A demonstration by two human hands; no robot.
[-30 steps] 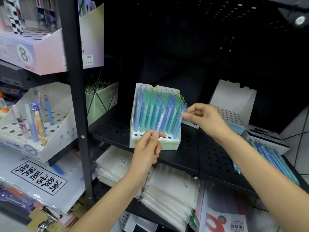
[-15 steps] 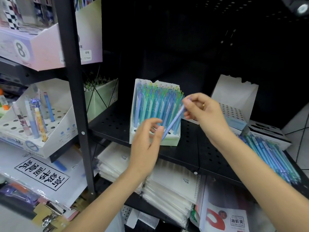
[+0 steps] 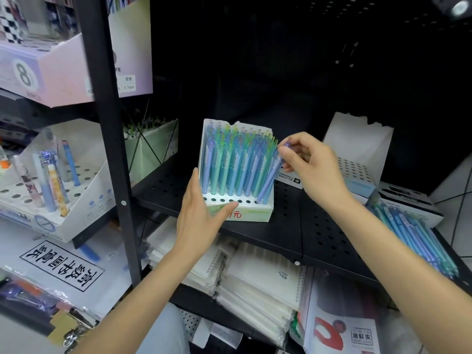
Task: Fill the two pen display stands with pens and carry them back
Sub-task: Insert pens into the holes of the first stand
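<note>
While the right hand (image 3: 310,164) pinches a pen (image 3: 268,180) at the stand (image 3: 245,214)'s right edge, the flat left hand (image 3: 201,213) touches its front-left corner on the shelf (image 3: 306,231)

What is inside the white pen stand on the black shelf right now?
The pen stand holds dense rows of blue and green pens; its front row of holes is mostly empty. The right hand pinches a blue pen at the right end. The back rows' holes are covered.

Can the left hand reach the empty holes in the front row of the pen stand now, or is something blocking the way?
Probably yes. The left hand rests open against the front left corner of the pen stand, just beside the empty holes. Nothing covers them; the right hand holds a pen at the far right end.
</note>
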